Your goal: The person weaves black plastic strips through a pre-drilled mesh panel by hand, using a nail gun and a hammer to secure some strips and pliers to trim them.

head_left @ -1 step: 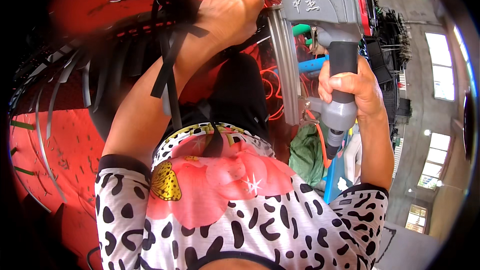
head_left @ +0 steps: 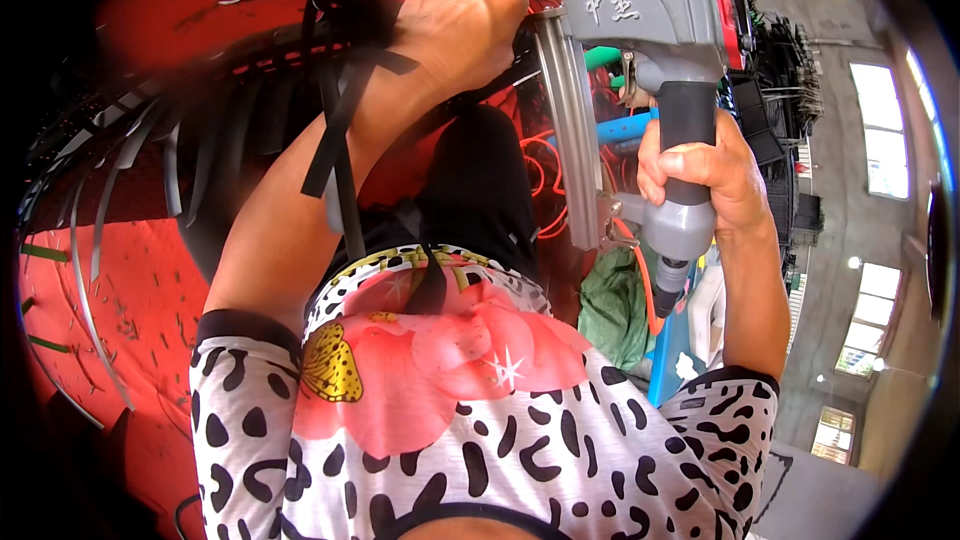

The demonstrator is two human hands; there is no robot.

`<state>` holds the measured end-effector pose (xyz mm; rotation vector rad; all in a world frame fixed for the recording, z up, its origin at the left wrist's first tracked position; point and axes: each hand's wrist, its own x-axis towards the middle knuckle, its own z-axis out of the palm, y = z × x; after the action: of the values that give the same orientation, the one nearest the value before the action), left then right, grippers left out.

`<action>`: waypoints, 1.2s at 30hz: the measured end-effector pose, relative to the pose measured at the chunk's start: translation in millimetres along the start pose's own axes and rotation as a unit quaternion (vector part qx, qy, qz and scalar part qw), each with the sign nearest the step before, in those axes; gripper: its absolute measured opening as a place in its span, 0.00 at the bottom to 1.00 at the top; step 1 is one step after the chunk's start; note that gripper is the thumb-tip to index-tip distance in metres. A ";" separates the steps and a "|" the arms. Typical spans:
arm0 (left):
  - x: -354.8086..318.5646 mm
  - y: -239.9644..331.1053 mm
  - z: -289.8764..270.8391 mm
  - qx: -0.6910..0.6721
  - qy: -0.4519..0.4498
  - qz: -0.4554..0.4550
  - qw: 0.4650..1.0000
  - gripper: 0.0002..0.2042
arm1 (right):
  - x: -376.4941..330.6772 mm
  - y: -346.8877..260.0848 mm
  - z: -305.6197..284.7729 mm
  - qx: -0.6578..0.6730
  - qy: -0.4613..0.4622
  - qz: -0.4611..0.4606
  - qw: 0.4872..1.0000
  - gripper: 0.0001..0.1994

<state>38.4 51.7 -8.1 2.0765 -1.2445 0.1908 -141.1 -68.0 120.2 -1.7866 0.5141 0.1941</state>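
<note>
My right hand (head_left: 705,170) is wrapped round the dark grip of a grey pneumatic staple gun (head_left: 640,15). Its ribbed metal magazine (head_left: 572,130) stands upright in the picture, and the gun's nose end is beside my left fist. My left hand (head_left: 462,30) is closed at the edge of a black frame with woven strips (head_left: 285,45); its fingertips are hidden on the far side. Loose black strips (head_left: 340,140) hang across my left wrist and forearm, and more strip ends dangle along the frame to the left.
An orange air hose (head_left: 640,275) runs down from the gun's grip, near a green sack (head_left: 612,310) and a blue surface (head_left: 664,365). Red sheeting (head_left: 130,310) strewn with dark scraps covers the floor at left. Black items are stacked (head_left: 780,100) along the right.
</note>
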 end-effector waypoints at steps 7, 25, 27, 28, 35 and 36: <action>-0.5 -1.1 6.7 -0.014 0.033 0.032 0.999 0.12 | 2.1 -8.0 -0.4 -0.048 0.021 0.036 0.998 0.10; 1.9 -7.3 8.6 0.013 0.012 0.008 1.000 0.13 | -12.0 46.3 -63.6 0.170 0.101 -0.074 0.977 0.08; 5.7 -0.8 3.1 0.019 -0.029 0.000 0.999 0.14 | -18.4 64.0 -96.9 0.156 0.157 -0.086 0.971 0.08; 6.6 -1.0 -0.2 0.029 -0.023 -0.003 0.999 0.16 | -21.0 74.0 -117.0 0.114 0.193 -0.072 0.972 0.11; 2.9 -3.5 -14.8 0.014 -0.054 -0.084 0.995 0.19 | 38.2 203.6 -239.5 -0.333 0.415 0.159 0.832 0.20; -1.1 -0.5 -19.0 0.029 -0.038 -0.072 0.996 0.20 | 40.7 201.0 -237.6 -0.364 0.393 0.211 0.817 0.24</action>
<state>42.4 64.7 5.3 2.2312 -1.1399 0.0837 -225.2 -343.1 -5.3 -2.4540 1.6145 -0.0832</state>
